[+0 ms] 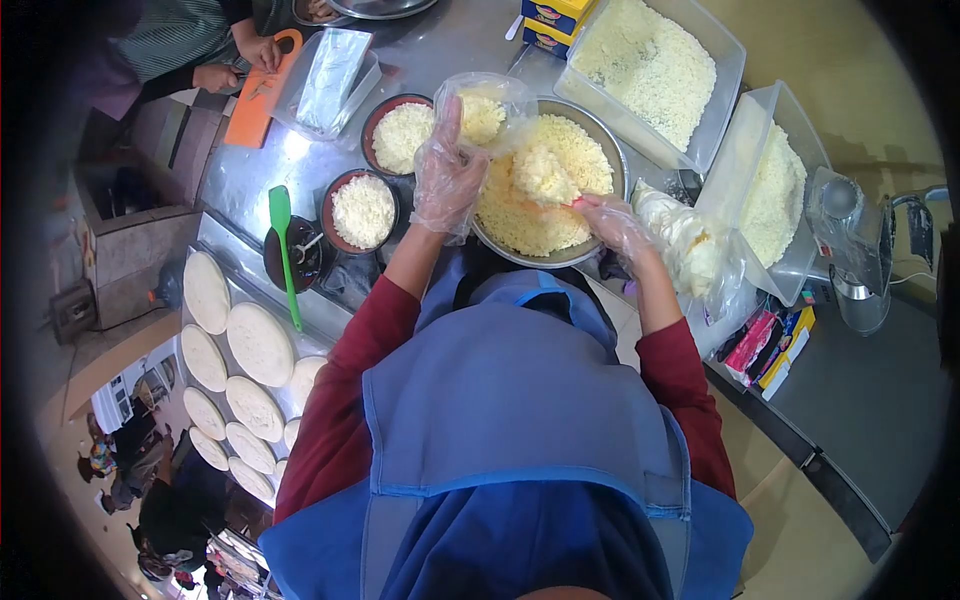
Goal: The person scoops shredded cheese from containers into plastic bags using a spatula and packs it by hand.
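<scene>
My left hand (449,180), in a clear plastic glove, holds a clear plastic container (508,92) tilted, with pale yellow crumbs in it, over the left edge of a large metal bowl (616,150). My gloved right hand (618,226) grips a red-handled scoop (578,202) over the bowl. Its head carries a heap of the same crumbs (543,174). More crumbs fill the bowl. To the left stand two dark bowls of white crumbs (402,138), (364,211).
A green spatula (281,215) leans on a dark bowl (300,262). Flat dough rounds (260,343) lie at left. Crumb-filled bins (735,85), (795,150) and a white bag (680,240) stand at right. A co-worker's hands (262,52) are at an orange board (252,110).
</scene>
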The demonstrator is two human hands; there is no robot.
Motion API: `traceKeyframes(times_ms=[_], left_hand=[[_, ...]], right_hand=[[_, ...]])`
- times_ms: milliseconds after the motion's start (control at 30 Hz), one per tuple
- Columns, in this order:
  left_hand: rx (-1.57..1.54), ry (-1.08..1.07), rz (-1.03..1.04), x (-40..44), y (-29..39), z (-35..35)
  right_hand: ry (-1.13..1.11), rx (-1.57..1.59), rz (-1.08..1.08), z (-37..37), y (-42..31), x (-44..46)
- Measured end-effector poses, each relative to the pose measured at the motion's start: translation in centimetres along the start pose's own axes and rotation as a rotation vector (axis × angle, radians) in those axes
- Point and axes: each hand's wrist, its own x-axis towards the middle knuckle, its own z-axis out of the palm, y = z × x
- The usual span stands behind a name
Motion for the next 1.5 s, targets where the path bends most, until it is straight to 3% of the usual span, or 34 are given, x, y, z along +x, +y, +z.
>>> traceKeyframes(times_ms=[67,267,333,567,633,700,767,900,967,1067,1200,1300,1367,1500], left_hand=[[0.148,0.032,0.221,0.7,-0.3,-0.3],[0.249,-0.022,0.324,1.6,0.7,-0.6],[0.25,-0.056,0.322,1.8,0.8,-0.6],[0.25,-0.099,0.304,1.9,1.8,-0.2],[0.221,-0.093,0.292,1.7,2.2,-0.2],[0.193,-0.09,0.278,1.7,2.0,-0.2],[0.212,0.017,0.335,1.6,1.2,0.0],[0.17,0.099,0.308,1.8,1.0,-0.3],[0.043,0.094,0.24,2.0,0.9,-0.5],[-0.153,0.038,0.077,1.9,0.7,-0.6],[-0.2,0.015,0.022,1.8,0.9,-0.7],[0.045,0.051,0.204,2.0,0.4,-0.9],[0.106,0.072,0.255,2.1,0.2,-0.8],[0.039,0.033,0.201,1.9,0.1,-0.6]], right_hand=[[0.013,0.031,0.026,-1.0,-0.1,-1.0],[0.015,0.029,-0.096,-3.1,2.3,-1.3],[0.045,0.131,-0.203,-4.5,1.3,-2.3],[-0.074,-0.054,-0.178,-8.7,-5.0,-2.0],[0.048,-0.06,-0.295,-8.2,-7.2,-1.0],[0.067,-0.178,-0.275,-6.9,-8.9,2.1],[0.237,-0.316,-0.533,-3.1,-7.2,7.0],[0.228,-0.687,-0.349,-0.5,-13.5,5.5],[0.597,-0.758,-0.531,1.0,-12.8,5.8],[0.765,-0.835,-0.697,0.8,-11.7,4.9],[0.695,-0.87,-0.543,-3.1,-13.2,0.0],[0.738,-0.699,-0.527,-5.2,-7.8,-0.8],[0.763,-0.772,-0.434,-4.3,-1.9,0.9],[0.682,-0.899,-0.233,-0.2,-0.3,3.2]])
